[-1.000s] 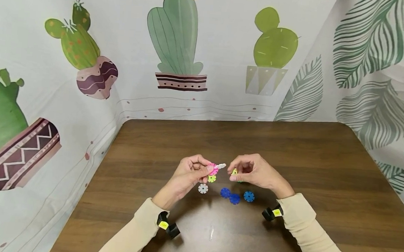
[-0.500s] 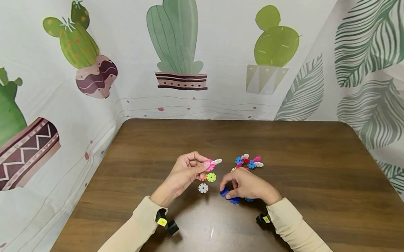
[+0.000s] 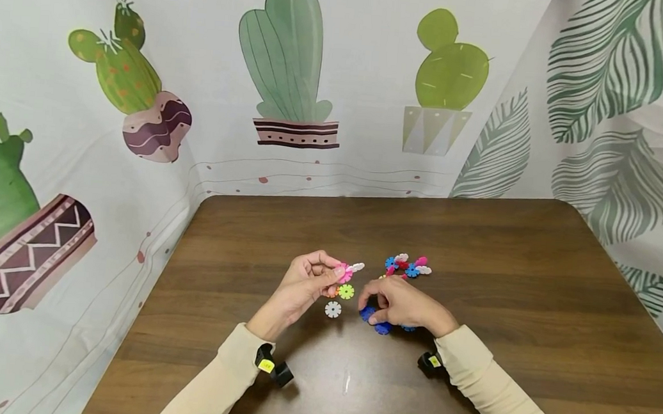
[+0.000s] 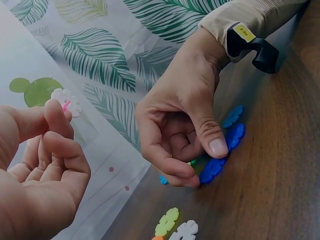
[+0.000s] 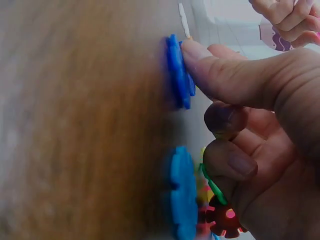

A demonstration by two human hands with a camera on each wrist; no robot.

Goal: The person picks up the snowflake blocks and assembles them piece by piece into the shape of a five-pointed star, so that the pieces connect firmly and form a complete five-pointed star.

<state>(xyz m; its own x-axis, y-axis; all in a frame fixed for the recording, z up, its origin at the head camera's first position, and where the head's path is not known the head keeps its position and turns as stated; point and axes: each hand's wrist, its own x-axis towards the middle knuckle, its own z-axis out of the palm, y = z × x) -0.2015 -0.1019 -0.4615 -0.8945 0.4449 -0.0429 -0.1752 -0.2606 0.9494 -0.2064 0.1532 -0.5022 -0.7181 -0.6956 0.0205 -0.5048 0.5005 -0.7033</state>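
Observation:
My left hand (image 3: 305,285) is raised a little above the table and pinches a pink notched snowflake disc (image 3: 344,273) between thumb and fingers. Joined to that disc at an angle is a white disc (image 3: 357,268). My right hand (image 3: 404,302) reaches down to the table, thumb and forefinger at opposite edges of a dark blue disc (image 3: 367,314). A second dark blue disc (image 3: 382,328) lies against it, beside the thumb. Under the right hand a lighter blue disc (image 5: 184,195) is partly hidden in the head view.
Close to the left hand lie a yellow-green disc (image 3: 346,291), an orange disc (image 3: 332,292) and a loose white disc (image 3: 332,309). Behind the right hand stands a cluster of joined discs (image 3: 413,270). A patterned cloth (image 3: 375,75) hangs behind the brown table (image 3: 284,223).
My right hand has come down and toward me, from beside a yellow-green piece to the dark blue discs, uncovering the joined cluster. The left hand has shifted slightly left, keeping the pink disc.

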